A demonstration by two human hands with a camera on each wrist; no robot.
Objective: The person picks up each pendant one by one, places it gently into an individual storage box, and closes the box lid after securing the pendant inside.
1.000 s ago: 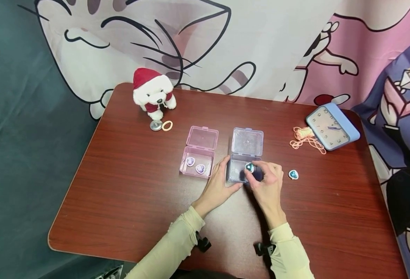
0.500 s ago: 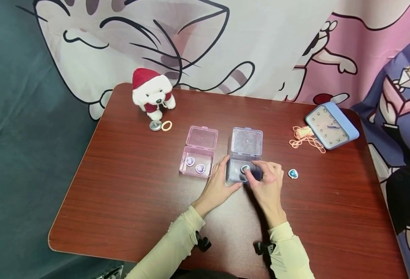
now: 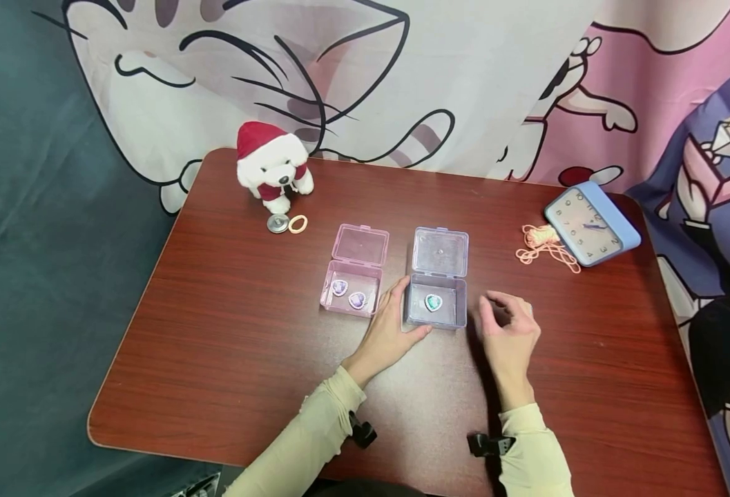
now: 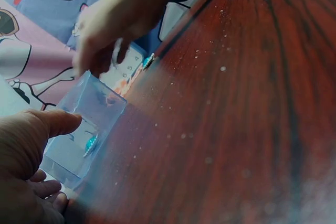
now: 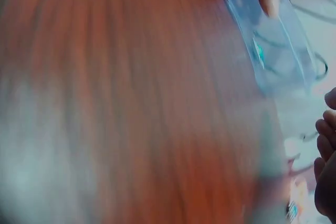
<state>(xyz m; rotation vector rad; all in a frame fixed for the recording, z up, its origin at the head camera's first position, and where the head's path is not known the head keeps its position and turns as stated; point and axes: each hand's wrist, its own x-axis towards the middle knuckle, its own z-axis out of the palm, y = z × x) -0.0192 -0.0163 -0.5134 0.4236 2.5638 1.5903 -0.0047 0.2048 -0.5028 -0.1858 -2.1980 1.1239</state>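
My left hand (image 3: pixel 385 337) holds a small clear blue plastic box (image 3: pixel 454 317), its thumb at the front wall and its fingers along the left side. The hinged lid (image 3: pixel 440 252) lies back. Inside the box sits one teal heart-shaped gem charm (image 3: pixel 433 302) with a pale rim. To the right of the box, my right hand (image 3: pixel 511 335) is above the table with loosely bent fingers and nothing between them. In the left wrist view, a second blue gem charm (image 4: pixel 148 61) lies on the table beyond the box; the right hand hides it in the head view.
Left of the blue box stands an open pink box (image 3: pixel 371 308) with two purple heart charms (image 3: pixel 357 300). A blue clock (image 3: pixel 591 226) and peach cord (image 3: pixel 541 238) lie at the right. A plush dog (image 3: pixel 274 166), metal disc (image 3: pixel 277 223) and ring (image 3: pixel 298 224) are back left.
My right hand has let go of the teal gem charm inside the blue box and moved right, over the other charm. The left hand has stayed at the box.
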